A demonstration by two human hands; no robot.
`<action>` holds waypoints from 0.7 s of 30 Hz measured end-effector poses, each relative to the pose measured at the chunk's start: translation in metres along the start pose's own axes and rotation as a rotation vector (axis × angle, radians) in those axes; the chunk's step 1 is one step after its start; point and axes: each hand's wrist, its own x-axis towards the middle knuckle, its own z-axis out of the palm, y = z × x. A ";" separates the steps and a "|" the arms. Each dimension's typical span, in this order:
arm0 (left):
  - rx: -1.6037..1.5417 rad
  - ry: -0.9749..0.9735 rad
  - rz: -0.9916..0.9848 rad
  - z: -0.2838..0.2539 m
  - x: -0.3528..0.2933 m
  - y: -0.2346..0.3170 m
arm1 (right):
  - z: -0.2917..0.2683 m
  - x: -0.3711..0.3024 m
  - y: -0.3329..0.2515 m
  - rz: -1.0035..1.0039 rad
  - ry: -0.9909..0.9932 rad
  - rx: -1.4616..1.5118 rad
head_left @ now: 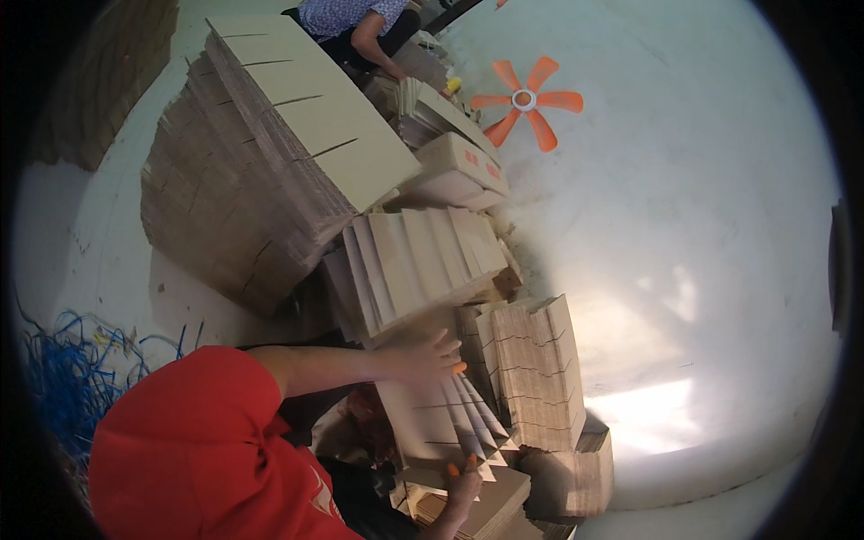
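Cardboard sheets: light and stiff, best held by the edges

The fanned cardboard sheets [430, 421] lie on the near side of the scene, right of the red sleeve [193, 409], between the two hands I'm watching from my station. Their right edges splay apart in narrow leaves, and dark slits show along them. I judge each sheet light and fairly stiff, dry rather than slippery, though a full handful would gain weight. The slit edges look like the weak spot: I'd expect them to bend or tear if pulled sideways.

On the far side of the fan, the left hand [416, 360] has its fingers spread wide, one orange finger cover [460, 367] by the sheet edges. On the near side, the right hand [464, 491] has its fingers bent up at the edges; I can't tell whether they pinch a sheet.

I'd take hold along the unslit edge, palm flat for support. Just right stands a block of slotted cardboard [538, 369]; farther off lies a stepped bundle [423, 261].
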 end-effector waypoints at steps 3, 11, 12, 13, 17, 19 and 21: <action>0.156 0.183 0.009 -0.004 0.001 0.001 | 0.017 -0.016 0.027 -0.108 0.240 0.218; -0.301 0.257 -0.330 -0.025 -0.034 -0.018 | 0.041 -0.035 0.090 0.161 0.269 0.096; -0.330 0.370 -0.352 -0.024 -0.034 -0.018 | 0.033 -0.031 0.085 0.009 0.435 0.151; -0.351 0.466 -0.370 -0.022 -0.032 -0.012 | 0.034 -0.029 0.086 -0.143 0.585 0.202; -0.248 0.457 -0.400 -0.028 -0.018 0.002 | 0.022 -0.038 0.074 0.234 0.109 0.017; -0.398 0.427 -0.380 -0.024 -0.007 0.012 | 0.018 -0.042 0.085 -0.028 0.396 0.130; -0.721 0.359 -0.373 -0.019 0.001 0.032 | 0.037 -0.050 0.109 0.011 0.358 0.053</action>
